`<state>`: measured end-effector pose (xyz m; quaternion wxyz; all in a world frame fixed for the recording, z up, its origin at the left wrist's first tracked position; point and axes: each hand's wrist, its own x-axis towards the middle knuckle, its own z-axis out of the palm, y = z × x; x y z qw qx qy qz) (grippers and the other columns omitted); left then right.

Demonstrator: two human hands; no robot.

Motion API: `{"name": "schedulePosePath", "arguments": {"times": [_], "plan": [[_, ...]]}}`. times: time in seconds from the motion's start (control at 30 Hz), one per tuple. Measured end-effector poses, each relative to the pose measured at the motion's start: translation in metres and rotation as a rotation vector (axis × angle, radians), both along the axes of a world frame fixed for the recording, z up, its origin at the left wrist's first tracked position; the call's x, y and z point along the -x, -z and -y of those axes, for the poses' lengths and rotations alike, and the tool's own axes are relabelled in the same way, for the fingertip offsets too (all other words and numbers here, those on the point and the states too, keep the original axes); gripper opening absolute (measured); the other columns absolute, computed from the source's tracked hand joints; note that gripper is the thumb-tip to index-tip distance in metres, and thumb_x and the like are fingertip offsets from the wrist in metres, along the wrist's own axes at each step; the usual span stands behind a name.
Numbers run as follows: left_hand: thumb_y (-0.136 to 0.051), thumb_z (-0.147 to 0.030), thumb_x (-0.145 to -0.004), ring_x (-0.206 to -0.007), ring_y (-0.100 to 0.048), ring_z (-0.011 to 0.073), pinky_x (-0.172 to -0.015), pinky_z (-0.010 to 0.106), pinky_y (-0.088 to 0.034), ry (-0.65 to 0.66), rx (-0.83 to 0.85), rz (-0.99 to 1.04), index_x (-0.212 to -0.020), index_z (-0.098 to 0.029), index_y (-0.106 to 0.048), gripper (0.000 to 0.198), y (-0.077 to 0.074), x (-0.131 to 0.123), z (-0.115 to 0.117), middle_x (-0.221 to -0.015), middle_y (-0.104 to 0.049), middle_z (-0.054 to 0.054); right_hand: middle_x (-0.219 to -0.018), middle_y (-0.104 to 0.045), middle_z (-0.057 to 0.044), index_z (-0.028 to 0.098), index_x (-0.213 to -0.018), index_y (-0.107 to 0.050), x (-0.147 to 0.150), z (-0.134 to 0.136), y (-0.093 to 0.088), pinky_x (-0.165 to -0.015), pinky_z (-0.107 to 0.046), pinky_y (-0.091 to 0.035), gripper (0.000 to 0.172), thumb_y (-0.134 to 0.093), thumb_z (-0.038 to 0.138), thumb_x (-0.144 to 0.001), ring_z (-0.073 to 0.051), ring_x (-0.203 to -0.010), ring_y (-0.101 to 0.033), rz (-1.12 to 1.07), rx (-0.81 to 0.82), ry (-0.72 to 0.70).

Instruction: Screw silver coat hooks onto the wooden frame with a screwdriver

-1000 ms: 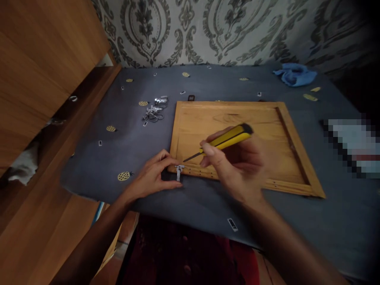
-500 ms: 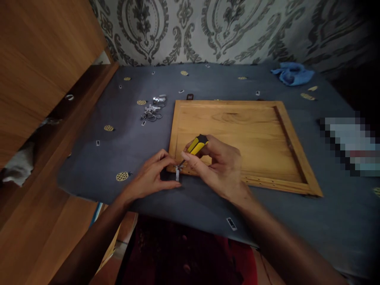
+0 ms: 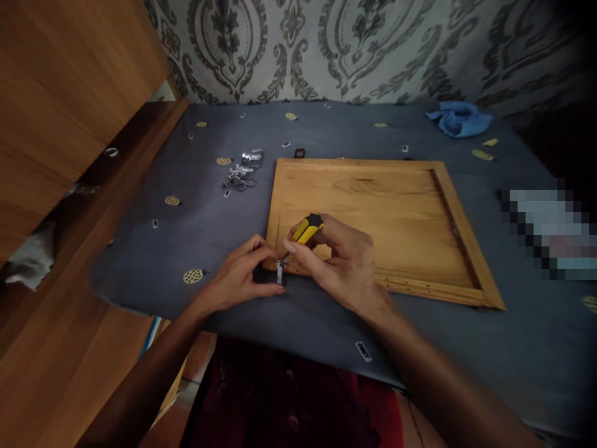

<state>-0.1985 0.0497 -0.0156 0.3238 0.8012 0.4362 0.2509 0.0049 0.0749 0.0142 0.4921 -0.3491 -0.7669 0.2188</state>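
Observation:
A framed wooden cabinet door (image 3: 373, 211) lies flat on the cloth-covered table. At its near left corner sits a small metal hinge (image 3: 280, 272). My left hand (image 3: 242, 274) grips the hinge between thumb and fingers, steadying it against the frame. In my right hand (image 3: 347, 261) is a yellow and black screwdriver (image 3: 308, 228), held tilted by its handle. The screwdriver's shaft points down to the hinge; the tip and any screw under it are too small to make out.
More metal hinges (image 3: 241, 171) lie in a loose pile left of the door. A blue cloth (image 3: 461, 119) is crumpled at the back right. A blurred-out object (image 3: 550, 227) is at the right. Wooden furniture (image 3: 79, 112) stands along the left side.
Both hands keep nearly the same place at the hinge, with the screwdriver still on it. The whole view has shifted very slightly.

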Motion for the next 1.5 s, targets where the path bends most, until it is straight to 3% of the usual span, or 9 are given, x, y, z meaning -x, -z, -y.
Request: {"name": "schedulePosePath", "arguments": {"times": [0.43, 0.77, 0.93, 1.17, 1.5], "plan": [[-0.077, -0.039, -0.084, -0.088, -0.054, 0.0194, -0.076, 0.031, -0.047, -0.008, 0.036, -0.024, -0.113, -0.022, -0.065, 0.035, -0.003, -0.001, 0.0, -0.098, -0.052, 0.002, -0.074, -0.066, 0.0, 0.019, -0.078, -0.064, -0.006, -0.009, -0.006, -0.059, -0.025, -0.049, 0.026, -0.072, 0.039, -0.091, -0.013, -0.066, -0.062, -0.06, 0.205, -0.227], [-0.077, -0.042, -0.085, -0.089, -0.055, 0.0196, -0.077, 0.032, -0.048, 0.004, -0.012, 0.028, -0.113, -0.023, -0.066, 0.036, 0.004, 0.0, 0.0, -0.096, -0.052, 0.002, -0.059, -0.056, 0.004, 0.02, -0.07, -0.055, -0.002, -0.005, -0.002, -0.049, -0.023, -0.04, 0.036, -0.07, 0.043, -0.092, -0.009, -0.052, -0.053, 0.064, -0.031, -0.028], [-0.078, -0.041, -0.084, -0.09, -0.056, 0.0201, -0.077, 0.033, -0.048, -0.002, -0.02, 0.033, -0.115, -0.023, -0.066, 0.037, 0.006, 0.0, 0.0, -0.098, -0.053, 0.002, -0.057, -0.054, 0.006, 0.021, -0.069, -0.051, 0.002, -0.001, -0.003, -0.046, -0.022, -0.038, 0.037, -0.071, 0.044, -0.091, -0.008, -0.048, -0.05, 0.047, -0.029, 0.02], [-0.078, -0.04, -0.084, -0.094, -0.058, 0.0209, -0.081, 0.034, -0.05, 0.004, 0.002, 0.012, -0.116, -0.023, -0.064, 0.039, 0.002, 0.001, 0.0, -0.102, -0.054, 0.003, -0.06, -0.055, 0.005, 0.023, -0.07, -0.054, -0.001, 0.002, 0.001, -0.054, -0.028, -0.046, 0.03, -0.077, 0.036, -0.085, -0.013, -0.056, -0.055, -0.14, -0.002, 0.169], [-0.078, -0.04, -0.084, -0.094, -0.059, 0.0212, -0.081, 0.035, -0.051, -0.01, 0.018, -0.002, -0.116, -0.023, -0.065, 0.039, 0.001, 0.0, 0.001, -0.102, -0.055, 0.003, -0.06, -0.055, 0.005, 0.024, -0.07, -0.053, 0.002, -0.001, 0.003, -0.049, -0.027, -0.042, 0.029, -0.074, 0.031, -0.089, -0.012, -0.053, -0.054, -0.025, -0.047, 0.061]]}}
